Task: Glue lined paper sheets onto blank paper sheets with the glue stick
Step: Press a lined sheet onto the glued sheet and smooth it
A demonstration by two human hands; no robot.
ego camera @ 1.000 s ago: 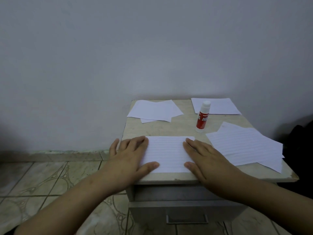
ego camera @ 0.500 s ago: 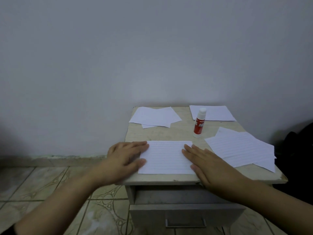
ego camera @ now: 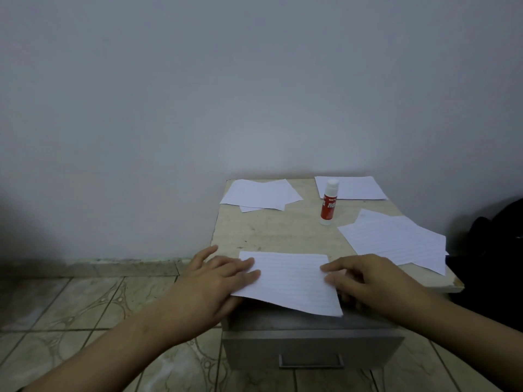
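Observation:
A lined sheet [ego camera: 291, 281] lies at the front of the small table [ego camera: 283, 227], its near edge hanging out past the table's front. My left hand [ego camera: 209, 281] holds its left edge, fingers flat on top and thumb tucked beneath. My right hand [ego camera: 373, 281] pinches the right edge, with curled fingers partly under the paper. The red and white glue stick [ego camera: 329, 203] stands capped and upright behind, apart from both hands. Blank sheets [ego camera: 260, 193] lie at the back left.
A loose pile of lined sheets [ego camera: 396, 241] covers the table's right side, and another sheet [ego camera: 356, 188] lies at the back right by the wall. A grey drawer [ego camera: 311, 346] is below the tabletop. A dark bag [ego camera: 495, 236] sits at the right.
The lined sheet has slid toward me and now overhangs the front edge. Both hands went from pressing flat on it to gripping its side edges.

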